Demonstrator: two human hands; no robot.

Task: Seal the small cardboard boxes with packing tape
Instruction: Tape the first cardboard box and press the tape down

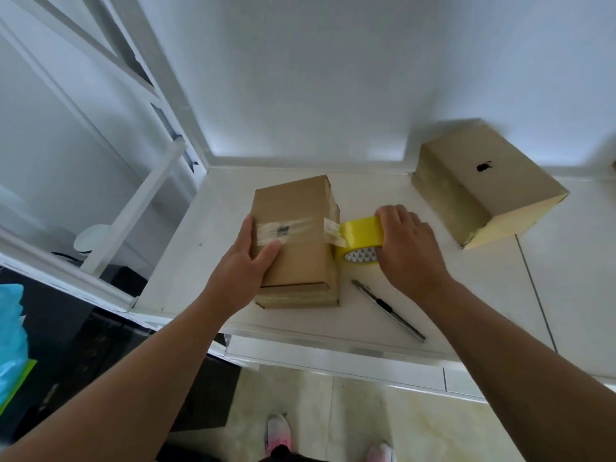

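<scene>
Grip, right: right hand point(408, 243), centre-right of frame, is clenching the yellow tape roll point(360, 240) from above, fingers curled over its rim; roll is standing on edge just beside the box's right side.
Grip, left: left hand point(248, 261) is lying open, palm down on the near box point(295, 235), thumb over the left end of the strip; pressing, not grasping, likely to be pinning both box and tape end against the pull.
Tape strip: strip point(286, 230) is running crosswise over the box top at frame centre, bridging off the right edge to the roll; not yet cut.
Cutter: utility knife point(388, 310) is lying lower right of the box on the white counter point(566, 295), near the roll hand, probably waiting for the cut.
Far box: second box point(483, 191), upper right, is sitting well apart, pale tape showing along its lower edges.
</scene>
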